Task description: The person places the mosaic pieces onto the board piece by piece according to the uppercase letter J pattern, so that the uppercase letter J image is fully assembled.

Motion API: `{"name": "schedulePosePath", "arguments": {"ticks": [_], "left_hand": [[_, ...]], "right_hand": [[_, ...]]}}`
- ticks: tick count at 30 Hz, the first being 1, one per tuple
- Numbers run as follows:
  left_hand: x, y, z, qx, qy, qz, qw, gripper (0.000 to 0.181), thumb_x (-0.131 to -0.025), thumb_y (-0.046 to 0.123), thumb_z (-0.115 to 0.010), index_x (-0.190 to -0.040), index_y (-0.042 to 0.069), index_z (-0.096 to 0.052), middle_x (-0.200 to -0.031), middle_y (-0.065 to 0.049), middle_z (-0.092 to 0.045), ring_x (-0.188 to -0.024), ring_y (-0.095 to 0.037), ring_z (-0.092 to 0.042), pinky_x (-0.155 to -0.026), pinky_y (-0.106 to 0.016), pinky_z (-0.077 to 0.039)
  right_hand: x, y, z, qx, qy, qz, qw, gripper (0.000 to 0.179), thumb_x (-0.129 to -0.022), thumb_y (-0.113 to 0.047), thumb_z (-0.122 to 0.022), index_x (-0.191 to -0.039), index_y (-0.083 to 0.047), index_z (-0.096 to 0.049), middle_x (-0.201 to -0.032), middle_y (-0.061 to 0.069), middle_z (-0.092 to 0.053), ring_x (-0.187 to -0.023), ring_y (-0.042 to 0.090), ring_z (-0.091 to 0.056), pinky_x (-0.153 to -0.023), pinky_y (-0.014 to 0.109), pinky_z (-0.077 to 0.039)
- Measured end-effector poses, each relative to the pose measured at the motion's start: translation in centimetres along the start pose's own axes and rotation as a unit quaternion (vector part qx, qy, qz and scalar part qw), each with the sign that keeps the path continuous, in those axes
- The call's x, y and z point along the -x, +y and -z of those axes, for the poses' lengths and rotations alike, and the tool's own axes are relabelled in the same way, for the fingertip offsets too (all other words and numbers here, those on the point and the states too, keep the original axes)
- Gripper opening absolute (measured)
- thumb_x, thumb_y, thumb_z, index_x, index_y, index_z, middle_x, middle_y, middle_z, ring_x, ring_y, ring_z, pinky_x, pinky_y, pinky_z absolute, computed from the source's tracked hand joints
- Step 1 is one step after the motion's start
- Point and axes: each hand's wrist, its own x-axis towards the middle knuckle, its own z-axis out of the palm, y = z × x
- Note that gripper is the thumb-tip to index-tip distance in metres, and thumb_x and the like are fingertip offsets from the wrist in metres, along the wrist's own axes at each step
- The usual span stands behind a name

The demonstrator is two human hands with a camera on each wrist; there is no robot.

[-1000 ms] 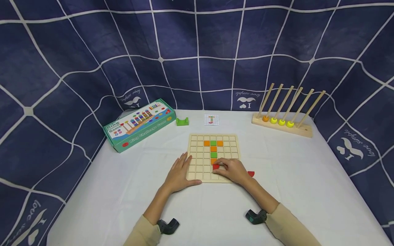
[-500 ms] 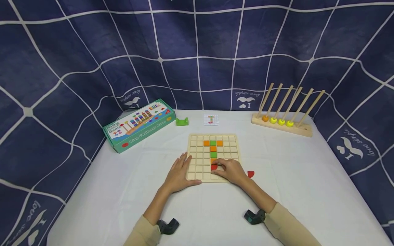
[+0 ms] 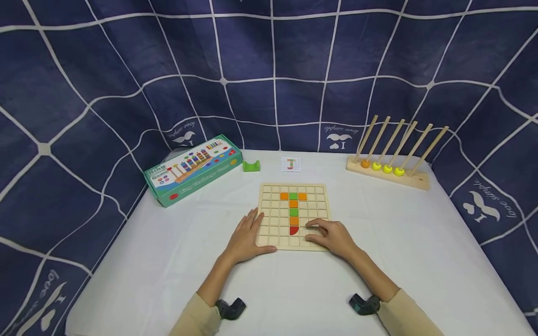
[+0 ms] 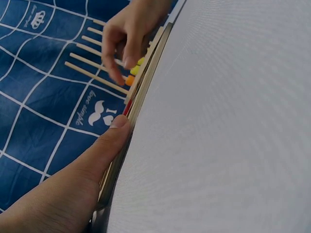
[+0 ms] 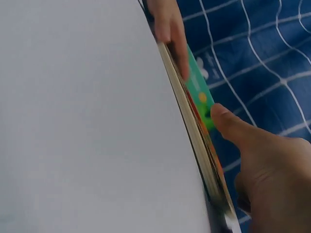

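Observation:
A wooden grid board [image 3: 273,229] lies on the white table, carrying orange and green square tiles in a T-like row and column. At the column's lower end sits a red quarter-round tile [image 3: 293,230]. My left hand [image 3: 244,239] rests on the board's left edge with fingers spread; its thumb lies along the lower edge, also seen in the left wrist view. Over the board's right side hovers my right hand [image 3: 337,239], thumb and index finger apart, nothing between them. In the right wrist view, this right hand [image 5: 279,172] stands clear of the board's edge.
Behind the board lie a small pattern card [image 3: 291,164] and a green curved block [image 3: 251,166]. A green game box [image 3: 193,170] stands at the back left. At the back right is a wooden peg stand [image 3: 388,175] with beads.
My right hand has let go of the red quarter-round tile and moved right, away from it. The loose red piece right of the board is now out of sight. My left hand stays put.

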Motion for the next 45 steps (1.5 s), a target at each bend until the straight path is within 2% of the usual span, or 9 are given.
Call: {"name": "schedulePosePath", "arguments": {"ticks": [5, 9, 16, 20, 23, 27, 31, 45], "left_hand": [[0.0, 0.0, 0.1, 0.001, 0.005, -0.002, 1.0000, 0.114, -0.064, 0.077, -0.059, -0.145, 0.004, -0.025, -0.152, -0.014, -0.016, -0.140, -0.023, -0.009, -0.112, -0.037, -0.009], [0.0, -0.1, 0.2, 0.001, 0.008, -0.004, 1.0000, 0.113, -0.065, 0.076, -0.059, -0.145, 0.004, -0.026, -0.152, -0.014, -0.017, -0.140, -0.023, -0.009, -0.112, -0.037, -0.009], [0.0, -0.1, 0.3, -0.001, 0.004, -0.001, 1.0000, 0.113, -0.065, 0.075, -0.060, -0.145, 0.004, -0.026, -0.152, -0.013, -0.016, -0.140, -0.023, -0.009, -0.112, -0.036, -0.009], [0.0, 0.0, 0.3, 0.001, 0.005, -0.004, 1.0000, 0.113, -0.065, 0.076, -0.060, -0.145, 0.003, -0.026, -0.152, -0.014, -0.016, -0.140, -0.023, -0.009, -0.112, -0.036, -0.009], [0.0, 0.0, 0.2, 0.001, 0.006, -0.005, 1.0000, 0.113, -0.065, 0.076, -0.059, -0.145, 0.003, -0.026, -0.152, -0.014, -0.016, -0.140, -0.023, -0.008, -0.112, -0.037, -0.009], [-0.1, 0.0, 0.2, -0.003, 0.003, -0.001, 1.0000, 0.114, -0.064, 0.077, -0.058, -0.145, 0.004, -0.025, -0.152, -0.013, -0.016, -0.140, -0.022, -0.008, -0.112, -0.036, -0.008], [0.0, 0.0, 0.1, 0.004, 0.000, 0.001, 1.0000, 0.113, -0.065, 0.077, -0.058, -0.146, 0.004, -0.025, -0.152, -0.013, -0.016, -0.140, -0.022, -0.008, -0.112, -0.037, -0.009], [0.1, 0.1, 0.1, 0.005, -0.001, 0.001, 1.0000, 0.113, -0.065, 0.077, -0.058, -0.146, 0.005, -0.025, -0.152, -0.012, -0.015, -0.140, -0.022, -0.007, -0.112, -0.036, -0.009]], "right_hand": [[2.5, 2.0, 2.9, -0.003, 0.010, -0.016, 0.9998, 0.030, -0.071, -0.033, -0.079, -0.098, -0.021, -0.069, -0.050, -0.017, -0.030, -0.045, -0.003, -0.023, -0.040, 0.016, -0.023], [4.1, 3.3, 4.7, 0.010, -0.001, -0.037, 0.9993, 0.032, -0.070, -0.033, -0.080, -0.098, -0.022, -0.069, -0.050, -0.018, -0.029, -0.045, -0.004, -0.022, -0.039, 0.016, -0.022], [5.5, 4.5, 5.8, 0.029, -0.017, -0.059, 0.9977, 0.029, -0.070, -0.036, -0.079, -0.096, -0.026, -0.070, -0.051, -0.020, -0.026, -0.045, -0.005, -0.022, -0.041, 0.016, -0.021], [5.5, 4.8, 6.0, 0.030, -0.007, -0.058, 0.9978, 0.024, -0.072, -0.032, -0.079, -0.093, -0.027, -0.070, -0.050, -0.020, -0.026, -0.045, -0.005, -0.022, -0.040, 0.016, -0.021], [5.4, 5.3, 6.3, 0.040, 0.016, -0.056, 0.9975, 0.023, -0.071, -0.027, -0.080, -0.091, -0.021, -0.071, -0.050, -0.019, -0.027, -0.045, -0.004, -0.022, -0.039, 0.017, -0.021], [4.9, 6.3, 6.6, 0.073, 0.051, -0.077, 0.9930, 0.024, -0.071, -0.024, -0.080, -0.090, -0.014, -0.071, -0.050, -0.017, -0.028, -0.044, -0.001, -0.023, -0.040, 0.019, -0.022], [4.5, 7.2, 6.8, 0.099, 0.069, -0.095, 0.9881, 0.025, -0.073, -0.026, -0.079, -0.091, -0.012, -0.070, -0.050, -0.015, -0.029, -0.044, 0.001, -0.023, -0.040, 0.020, -0.022], [3.4, 7.4, 6.2, 0.115, 0.071, -0.114, 0.9843, 0.028, -0.073, -0.029, -0.079, -0.091, -0.009, -0.070, -0.048, -0.011, -0.033, -0.043, 0.002, -0.026, -0.040, 0.022, -0.023]]}}
